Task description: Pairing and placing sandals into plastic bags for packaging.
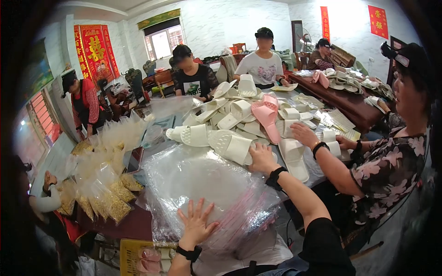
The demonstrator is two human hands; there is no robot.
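My left hand (pixel 198 225) lies open, fingers spread, on a stack of clear plastic bags (pixel 184 172) with pink edges along the near side. My right hand (pixel 263 158) reaches to the near edge of a heap of slippers, its fingers apart and touching the end of a white slipper (pixel 230 146); part of that slipper is hidden under the hand. Just beyond, a pink slipper (pixel 265 115) rests on the white ones. Another white slipper (pixel 293 158) lies to the right of my right hand.
On the left stand several clear bags of small yellowish pieces (pixel 108 200). Below them is a yellow crate (pixel 130 255) with slippers inside. At the right, a co-worker's hand (pixel 304 134) reaches into the heap. More people work around the tables, and slippers cover a brown table (pixel 350 108) behind.
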